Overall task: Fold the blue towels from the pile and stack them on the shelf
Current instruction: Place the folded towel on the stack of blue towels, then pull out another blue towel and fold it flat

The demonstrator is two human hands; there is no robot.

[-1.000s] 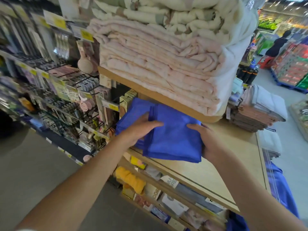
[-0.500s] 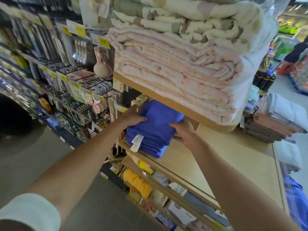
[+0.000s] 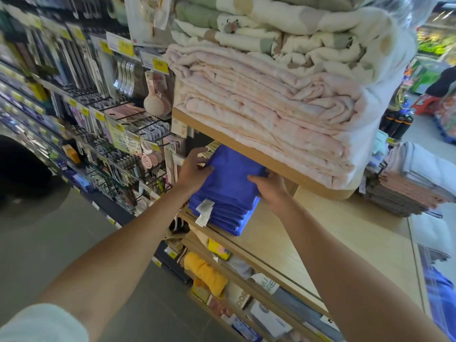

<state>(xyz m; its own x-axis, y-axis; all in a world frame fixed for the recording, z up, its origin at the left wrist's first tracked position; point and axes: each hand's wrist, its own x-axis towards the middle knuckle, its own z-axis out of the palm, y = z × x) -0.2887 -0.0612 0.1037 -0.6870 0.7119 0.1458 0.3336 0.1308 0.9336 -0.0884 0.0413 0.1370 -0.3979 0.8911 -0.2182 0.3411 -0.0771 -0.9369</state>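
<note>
Stack of folded blue towels [image 3: 229,193] sits at the left end of the light wood shelf [image 3: 333,238], pushed partly under the upper shelf board [image 3: 246,149] that carries pink blankets [image 3: 271,107]. Left hand [image 3: 195,169] lies on the stack's top left edge, fingers straight and spread, pressing rather than gripping, likely to square the top towel with those below. Right hand [image 3: 270,188] is on the right side of the top towel, thumb on top. Its fingers run into shadow under the board, so can't tell if they pinch the cloth or just push. 2 white tags [image 3: 204,211] hang at the stack's front-left corner. Loose blue cloth [image 3: 439,292] at the lower right is probably the remaining pile, so task looks partway done
</note>
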